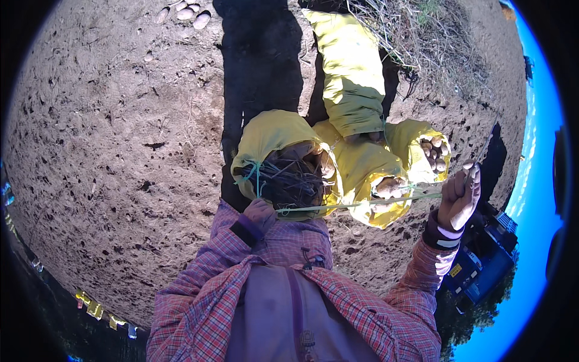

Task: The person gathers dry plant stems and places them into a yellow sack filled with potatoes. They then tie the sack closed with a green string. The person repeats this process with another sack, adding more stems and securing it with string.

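A green twine (362,205) stretches almost level between my two hands. My left hand (261,216) is closed on its left end at the near rim of a yellow sack (273,129); a short green strand also runs up from that hand to a knot in the sack's edge. Dry stalks (289,178) and some potatoes fill this sack's mouth. Out to the right, my raised right hand (459,194) grips the twine's other end, with a thin, long tool, its kind unclear, pointing up from the fingers. Beneath the twine stands a second yellow sack (366,167) with potatoes in its mouth.
Another potato-filled sack (414,145) stands to the right, and a long full sack (353,68) lies beyond. Dry plant stalks (434,50) are heaped at the upper right. Loose potatoes (185,13) lie on the soil at the upper left. A blue vehicle or machine (481,267) is at the right.
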{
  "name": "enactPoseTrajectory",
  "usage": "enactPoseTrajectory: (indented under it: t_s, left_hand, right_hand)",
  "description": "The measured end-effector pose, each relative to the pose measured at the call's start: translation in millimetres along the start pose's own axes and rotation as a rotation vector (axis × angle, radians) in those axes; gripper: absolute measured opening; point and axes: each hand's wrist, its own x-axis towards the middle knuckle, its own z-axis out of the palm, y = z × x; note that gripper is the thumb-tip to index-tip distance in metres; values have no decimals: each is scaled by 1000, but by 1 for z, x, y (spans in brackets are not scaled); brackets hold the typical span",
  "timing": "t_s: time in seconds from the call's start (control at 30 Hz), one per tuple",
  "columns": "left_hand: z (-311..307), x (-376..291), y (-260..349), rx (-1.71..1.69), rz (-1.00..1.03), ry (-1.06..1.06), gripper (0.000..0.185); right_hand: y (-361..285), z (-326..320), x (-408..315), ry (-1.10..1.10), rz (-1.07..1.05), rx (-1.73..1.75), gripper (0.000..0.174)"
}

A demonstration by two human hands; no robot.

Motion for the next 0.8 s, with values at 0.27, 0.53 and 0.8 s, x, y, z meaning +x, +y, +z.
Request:
enactPoseTrajectory:
  t_s: [0.27,0.53,0.8]
  left_hand:
    - [81,16,52,-80,-143,210,23]
    - [130,13,83,-300,-620,869,21]
    - [151,-8,2,-447,-1020,1301,31]
  right_hand:
    - [130,69,18,-1132,-392,-979,21]
    - [222,121,-22,-1803,-695,-1378,11]
    - [254,146,-57,-1928,-660,-1464,9]
